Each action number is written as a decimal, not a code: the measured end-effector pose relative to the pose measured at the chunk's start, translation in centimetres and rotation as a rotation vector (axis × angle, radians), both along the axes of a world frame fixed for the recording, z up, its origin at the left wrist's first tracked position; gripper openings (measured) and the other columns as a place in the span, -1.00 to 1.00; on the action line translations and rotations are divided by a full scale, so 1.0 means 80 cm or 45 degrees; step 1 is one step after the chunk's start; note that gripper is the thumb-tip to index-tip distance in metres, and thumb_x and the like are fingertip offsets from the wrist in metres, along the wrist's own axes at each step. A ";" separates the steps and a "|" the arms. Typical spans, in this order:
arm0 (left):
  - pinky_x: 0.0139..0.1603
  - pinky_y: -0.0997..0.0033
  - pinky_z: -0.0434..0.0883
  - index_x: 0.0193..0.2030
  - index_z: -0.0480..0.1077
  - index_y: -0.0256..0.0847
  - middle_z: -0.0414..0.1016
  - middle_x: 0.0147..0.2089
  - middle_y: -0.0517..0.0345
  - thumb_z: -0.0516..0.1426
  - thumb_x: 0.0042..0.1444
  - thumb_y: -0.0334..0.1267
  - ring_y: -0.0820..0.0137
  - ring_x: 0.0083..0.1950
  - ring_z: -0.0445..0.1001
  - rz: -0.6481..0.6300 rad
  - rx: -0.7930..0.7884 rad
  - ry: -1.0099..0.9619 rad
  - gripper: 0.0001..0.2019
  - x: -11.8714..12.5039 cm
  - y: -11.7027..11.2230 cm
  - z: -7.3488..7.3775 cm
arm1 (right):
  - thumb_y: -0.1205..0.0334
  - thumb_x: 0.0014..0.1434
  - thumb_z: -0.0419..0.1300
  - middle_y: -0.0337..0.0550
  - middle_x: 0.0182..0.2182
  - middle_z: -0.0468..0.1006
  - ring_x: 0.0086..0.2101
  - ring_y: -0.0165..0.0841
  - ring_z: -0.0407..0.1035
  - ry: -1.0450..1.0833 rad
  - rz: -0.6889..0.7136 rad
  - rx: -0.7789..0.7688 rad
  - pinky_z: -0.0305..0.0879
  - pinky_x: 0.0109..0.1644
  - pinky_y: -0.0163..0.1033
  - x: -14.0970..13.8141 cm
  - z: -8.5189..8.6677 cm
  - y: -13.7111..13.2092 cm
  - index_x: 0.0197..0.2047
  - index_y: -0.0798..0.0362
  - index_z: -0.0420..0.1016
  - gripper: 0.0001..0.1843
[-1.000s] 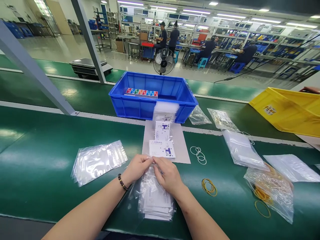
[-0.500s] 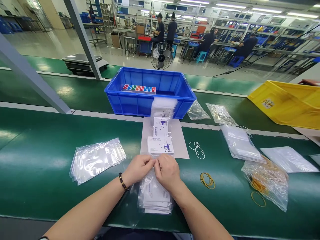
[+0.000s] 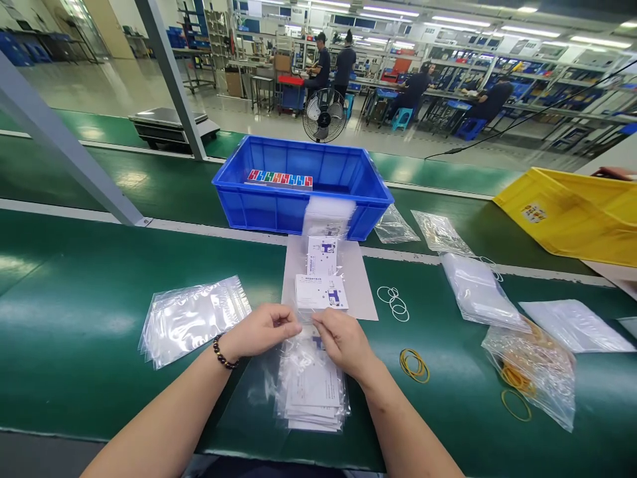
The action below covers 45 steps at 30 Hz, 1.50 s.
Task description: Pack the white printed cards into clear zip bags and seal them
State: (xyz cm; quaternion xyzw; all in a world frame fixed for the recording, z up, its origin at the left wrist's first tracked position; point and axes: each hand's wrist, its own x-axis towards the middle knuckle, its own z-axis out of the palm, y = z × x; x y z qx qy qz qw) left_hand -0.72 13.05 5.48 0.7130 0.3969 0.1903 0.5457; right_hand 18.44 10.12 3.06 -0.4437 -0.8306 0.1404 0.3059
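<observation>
My left hand (image 3: 261,330) and my right hand (image 3: 341,342) are both pinched on the top edge of a clear plastic bag (image 3: 311,388) that holds a stack of white printed cards. The bag lies on the green belt (image 3: 89,312) in front of me. Just beyond my fingers a pile of white and purple cards (image 3: 321,292) rests on a grey sheet (image 3: 358,282), with a second pile (image 3: 322,255) behind it. A stack of empty clear bags (image 3: 192,318) lies to the left of my left hand.
A blue bin (image 3: 298,186) stands behind the cards with a coloured box inside. White rings (image 3: 394,302) and yellow rubber bands (image 3: 414,365) lie to the right, near more plastic bags (image 3: 478,292). A yellow bin (image 3: 572,212) sits far right. People work at benches beyond.
My hands have drawn slightly apart along the bag's top edge, the left one moving left. The view shifted a little.
</observation>
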 end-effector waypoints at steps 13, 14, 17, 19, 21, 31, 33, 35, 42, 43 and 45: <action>-0.17 0.43 0.25 -0.47 0.37 -0.23 0.35 -0.45 0.20 0.02 0.09 -0.26 0.44 -0.33 0.31 -0.244 0.323 0.077 -0.81 0.003 -0.001 -0.004 | 0.22 0.12 0.05 -0.16 -0.33 0.39 -0.32 -0.39 0.28 0.303 0.244 -0.570 0.23 -0.24 -0.28 0.012 0.018 0.000 -0.26 0.04 0.41 -0.84; -0.23 0.46 0.26 -0.47 0.36 -0.24 0.34 -0.45 0.20 0.01 0.10 -0.26 0.46 -0.35 0.30 -0.216 0.296 0.074 -0.80 0.003 -0.001 -0.004 | 0.17 0.08 0.10 -0.15 -0.27 0.37 -0.29 -0.38 0.27 0.355 0.248 -0.580 0.23 -0.22 -0.27 0.014 0.020 0.000 -0.20 0.03 0.37 -0.80; -0.30 0.51 0.24 -0.49 0.32 -0.26 0.31 -0.46 0.22 -0.02 0.11 -0.25 0.48 -0.38 0.28 -0.187 0.274 0.051 -0.78 0.005 -0.002 -0.002 | 0.16 -0.04 0.23 -0.17 -0.25 0.38 -0.26 -0.37 0.26 0.397 0.308 -0.671 0.22 -0.17 -0.26 0.013 0.024 -0.002 -0.19 0.02 0.32 -0.68; -0.32 0.52 0.24 -0.49 0.31 -0.26 0.30 -0.47 0.23 -0.03 0.11 -0.26 0.49 -0.39 0.27 -0.209 0.281 0.042 -0.78 0.008 -0.005 0.001 | 0.24 -0.03 0.22 -0.22 -0.35 0.41 -0.30 -0.39 0.28 0.345 0.368 -0.727 0.22 -0.18 -0.27 0.009 0.025 -0.003 -0.33 0.04 0.36 -0.84; -0.32 0.53 0.24 -0.48 0.31 -0.25 0.30 -0.47 0.24 -0.02 0.10 -0.28 0.50 -0.40 0.26 -0.232 0.282 0.060 -0.80 0.009 -0.006 0.006 | 0.31 0.00 0.18 -0.24 -0.43 0.41 -0.35 -0.42 0.30 0.324 0.409 -0.751 0.22 -0.21 -0.28 0.007 0.025 -0.003 -0.45 0.06 0.38 -0.96; -0.31 0.53 0.27 -0.54 0.36 -0.25 0.38 -0.45 0.22 0.07 -0.02 -0.37 0.47 -0.37 0.33 -0.276 0.166 0.232 -0.88 -0.014 -0.003 0.028 | 0.22 0.00 0.19 -0.19 -0.43 0.49 -0.39 -0.42 0.37 0.217 0.522 -0.898 0.31 -0.26 -0.32 0.047 0.059 -0.020 -0.45 0.06 0.52 -0.89; -0.33 0.53 0.26 -0.56 0.35 -0.25 0.37 -0.47 0.22 0.07 -0.04 -0.39 0.47 -0.38 0.33 -0.274 0.189 0.259 -0.87 -0.010 -0.003 0.028 | 0.23 0.04 0.16 -0.14 -0.31 0.49 -0.30 -0.37 0.38 0.227 0.383 -0.793 0.31 -0.17 -0.26 0.044 0.060 -0.013 -0.41 0.04 0.54 -0.86; -0.33 0.52 0.26 -0.57 0.34 -0.25 0.38 -0.47 0.23 0.07 -0.04 -0.39 0.46 -0.38 0.33 -0.273 0.204 0.258 -0.87 -0.003 -0.003 0.025 | 0.24 0.09 0.08 -0.08 -0.14 0.43 -0.14 -0.29 0.33 0.185 0.066 -0.578 0.24 -0.03 -0.14 0.037 0.051 0.002 -0.34 0.02 0.54 -0.81; -0.33 0.51 0.26 -0.53 0.31 -0.25 0.35 -0.45 0.21 0.05 -0.02 -0.40 0.45 -0.36 0.32 -0.293 0.313 0.244 -0.89 0.002 -0.004 0.003 | 0.22 0.02 0.13 0.11 0.02 0.29 0.02 -0.03 0.16 -0.183 -0.671 -0.238 0.11 0.01 0.13 0.030 -0.008 0.053 -0.21 0.07 0.51 -0.75; -0.32 0.50 0.26 -0.52 0.30 -0.25 0.35 -0.44 0.21 0.05 -0.01 -0.39 0.45 -0.35 0.32 -0.301 0.331 0.230 -0.90 0.001 -0.004 0.000 | 0.20 0.00 0.14 0.12 -0.02 0.33 -0.02 -0.05 0.20 -0.165 -0.733 -0.239 0.15 -0.03 0.10 0.033 -0.013 0.055 -0.15 0.08 0.47 -0.69; -0.31 0.50 0.26 -0.51 0.29 -0.24 0.34 -0.44 0.20 0.04 0.00 -0.39 0.45 -0.35 0.31 -0.310 0.373 0.211 -0.90 -0.001 -0.004 -0.003 | 0.16 -0.01 0.14 0.08 -0.14 0.43 -0.16 -0.11 0.32 -0.093 -0.785 -0.321 0.25 -0.14 0.00 0.040 -0.018 0.057 -0.07 0.07 0.40 -0.60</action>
